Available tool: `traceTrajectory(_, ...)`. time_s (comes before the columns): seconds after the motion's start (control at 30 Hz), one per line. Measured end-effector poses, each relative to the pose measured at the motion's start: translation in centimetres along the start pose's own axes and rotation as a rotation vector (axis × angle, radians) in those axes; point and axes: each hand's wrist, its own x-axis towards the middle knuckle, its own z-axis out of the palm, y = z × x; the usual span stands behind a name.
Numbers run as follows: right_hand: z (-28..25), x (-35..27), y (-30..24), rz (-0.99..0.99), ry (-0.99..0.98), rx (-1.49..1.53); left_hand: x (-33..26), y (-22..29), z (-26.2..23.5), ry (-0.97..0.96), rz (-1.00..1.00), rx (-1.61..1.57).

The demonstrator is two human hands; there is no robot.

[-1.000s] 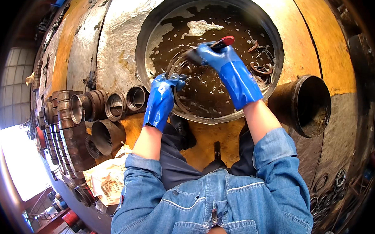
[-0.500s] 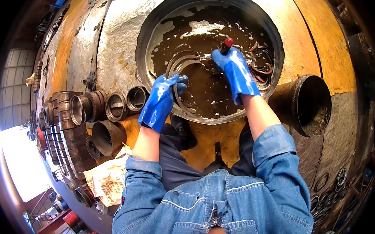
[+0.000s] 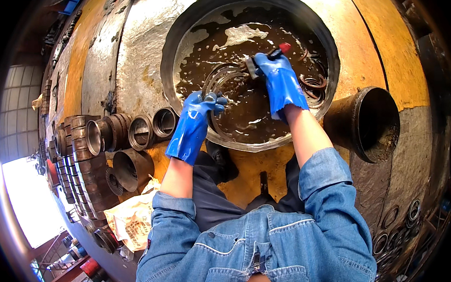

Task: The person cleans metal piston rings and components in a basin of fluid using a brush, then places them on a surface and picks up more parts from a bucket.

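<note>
A wide round metal basin (image 3: 169,64) holds dark brown liquid with patches of foam. My left hand (image 3: 199,106), in a blue rubber glove, grips the near-left side of several metal rings (image 3: 219,75) that lie partly in the liquid. My gloved right hand (image 3: 277,75) is closed round a hand tool with a dark, red-ended handle (image 3: 284,47). The tool's flat grey head (image 3: 251,67) is at the right part of the rings; whether it is a brush or a scraper I cannot tell. Smaller brown rings (image 3: 314,83) rest at the basin's right side.
A large rusty metal cylinder (image 3: 357,125) lies just right of the basin. On the left, several metal sleeves (image 3: 140,130) stand in rows beside a crumpled paper sack (image 3: 131,219). More rings (image 3: 381,243) lie on the floor at the lower right.
My right hand has turned, so the tool's flat head now shows at the rings and its red end points to the right. The left hand has shifted slightly, still gripping the rings.
</note>
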Motion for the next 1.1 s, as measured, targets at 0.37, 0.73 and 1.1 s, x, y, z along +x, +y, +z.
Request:
traceTrajectory(0.37, -0.8, 1.6, -0.9, -0.097, 0.028, -0.382, -0.3, -0.3, 0.8, 0.079, 0.065, -0.171)
traceTrajectory(0.73, 2.5, 3.4, 1.1, -0.218, -0.125, -0.436, 0.0, -0.4, 1.1, 0.082, 0.052, -0.036)
traceTrajectory(1.1, 3.4, 0.9, -1.5, -0.095, -0.234, -0.425, 0.6, -0.7, 0.7, 0.074, 0.040, -0.063)
